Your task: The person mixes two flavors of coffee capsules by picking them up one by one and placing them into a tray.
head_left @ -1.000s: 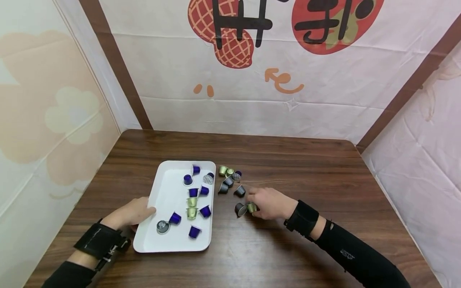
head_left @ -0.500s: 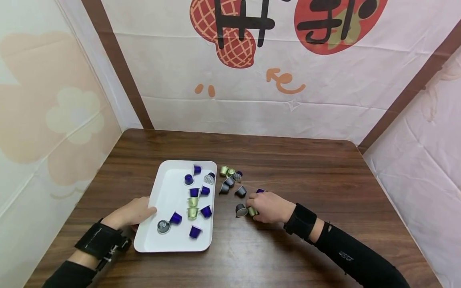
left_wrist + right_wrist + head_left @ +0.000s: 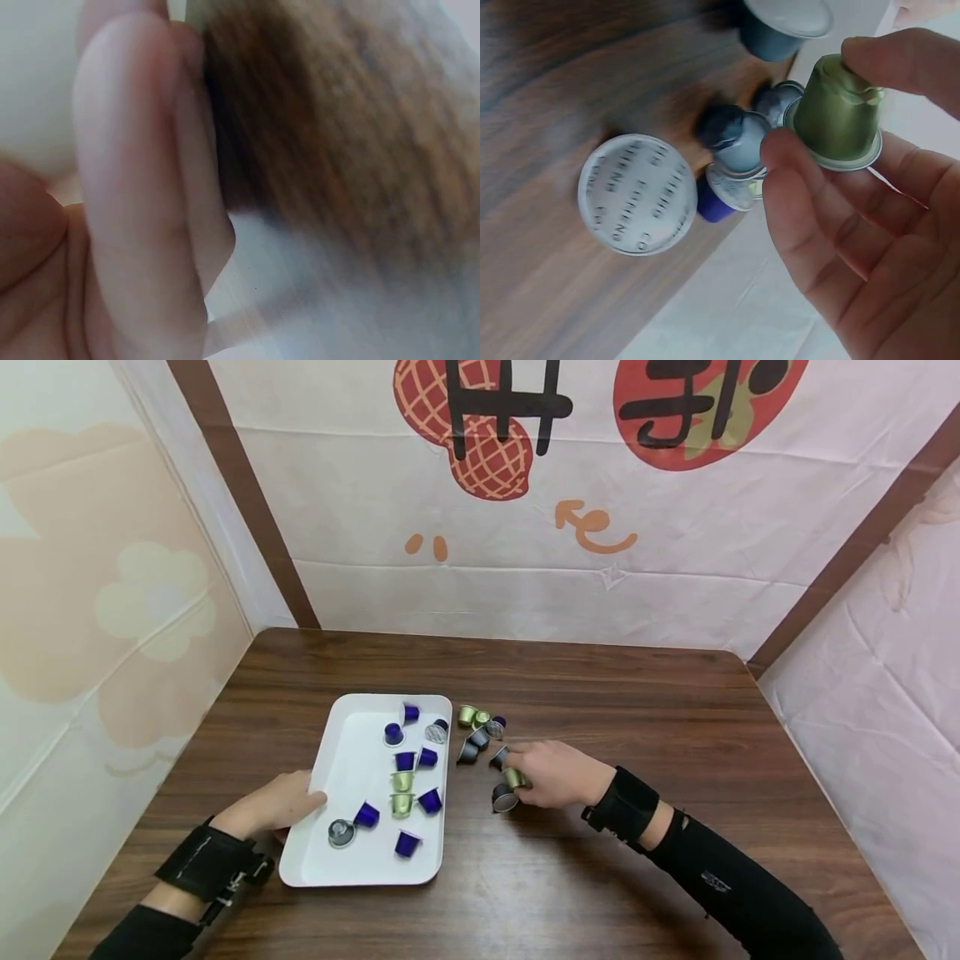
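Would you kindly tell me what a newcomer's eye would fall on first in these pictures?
Probably the white tray left of the table's middle, dotted with mostly purple capsules, its left edge gripped by the left hand. Next comes the green capsule held in the right hand, among loose capsules to the tray's right. Behind the table, big red prints stand out on the pale cloth.

1 round white foil capsule lid (image 3: 637,195) bears repeated "HENG"; black characters (image 3: 512,403) on the far white fabric backdrop (image 3: 510,606) are cut off; pale marking (image 3: 716,882) on the right black fabric sleeve (image 3: 750,893) is illegible.
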Action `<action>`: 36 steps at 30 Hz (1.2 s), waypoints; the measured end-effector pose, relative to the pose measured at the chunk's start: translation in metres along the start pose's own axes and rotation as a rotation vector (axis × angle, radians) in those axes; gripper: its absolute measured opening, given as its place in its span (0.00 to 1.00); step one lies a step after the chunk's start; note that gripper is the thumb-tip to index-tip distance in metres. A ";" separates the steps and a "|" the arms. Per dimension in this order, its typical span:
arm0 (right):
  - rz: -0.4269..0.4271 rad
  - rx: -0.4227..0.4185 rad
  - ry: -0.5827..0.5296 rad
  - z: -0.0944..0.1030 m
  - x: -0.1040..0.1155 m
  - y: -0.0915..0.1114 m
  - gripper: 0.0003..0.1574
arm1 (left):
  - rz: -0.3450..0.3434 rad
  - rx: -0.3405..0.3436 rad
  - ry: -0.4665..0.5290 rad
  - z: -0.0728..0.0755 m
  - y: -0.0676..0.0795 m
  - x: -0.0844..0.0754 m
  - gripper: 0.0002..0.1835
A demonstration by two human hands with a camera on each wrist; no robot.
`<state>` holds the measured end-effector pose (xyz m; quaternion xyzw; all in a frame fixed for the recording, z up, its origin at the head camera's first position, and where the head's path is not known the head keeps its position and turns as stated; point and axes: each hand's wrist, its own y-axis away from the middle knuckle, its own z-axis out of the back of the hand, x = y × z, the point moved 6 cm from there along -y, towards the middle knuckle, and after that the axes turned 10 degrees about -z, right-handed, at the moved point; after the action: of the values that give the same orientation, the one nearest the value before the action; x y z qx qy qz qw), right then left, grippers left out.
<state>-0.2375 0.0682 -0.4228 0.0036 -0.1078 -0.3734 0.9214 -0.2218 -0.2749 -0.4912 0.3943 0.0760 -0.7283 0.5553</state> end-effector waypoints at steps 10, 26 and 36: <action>0.058 -0.038 -0.019 0.026 0.028 -0.030 0.10 | -0.002 0.001 0.001 -0.002 0.001 0.003 0.19; 0.142 0.008 -0.025 0.045 0.088 -0.088 0.13 | -0.020 -0.005 -0.001 -0.002 0.002 0.001 0.18; 0.167 0.053 -0.063 0.034 0.115 -0.122 0.07 | -0.015 0.003 0.005 0.001 0.001 0.001 0.17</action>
<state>-0.2479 -0.0962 -0.3781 0.0074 -0.1467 -0.2920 0.9451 -0.2219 -0.2768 -0.4909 0.3964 0.0795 -0.7315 0.5491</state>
